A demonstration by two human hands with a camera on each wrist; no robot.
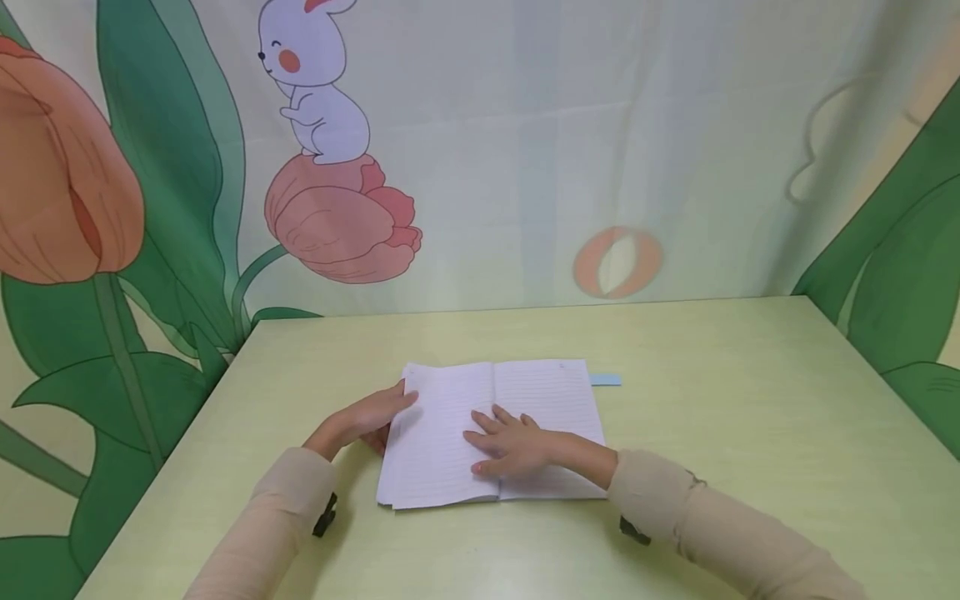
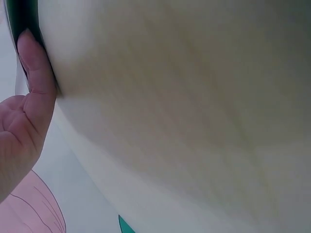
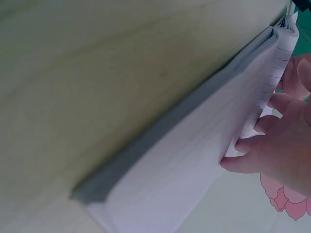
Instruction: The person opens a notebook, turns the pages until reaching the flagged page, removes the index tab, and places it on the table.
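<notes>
An open notebook [image 1: 442, 450] with lined white pages lies on the table. At its left edge my left hand [image 1: 377, 414] holds the pages, the thumb on top and the other fingers partly hidden at the side and below. My right hand [image 1: 516, 447] rests near the centre fold with its fingers spread over the paper. In the right wrist view, the fingertips of the right hand [image 3: 279, 145] touch the page by the fold. The left wrist view catches only part of the left hand [image 2: 31, 102] at the frame's edge.
A light blue strip [image 1: 606, 380] sticks out past the notebook's upper right edge. The pale green table [image 1: 750, 417] ends at a printed curtain [image 1: 480, 167] with tulips and a rabbit. Both forearms wear beige sleeves [image 1: 720, 525] with a small black device [image 1: 326, 515] at the wrist.
</notes>
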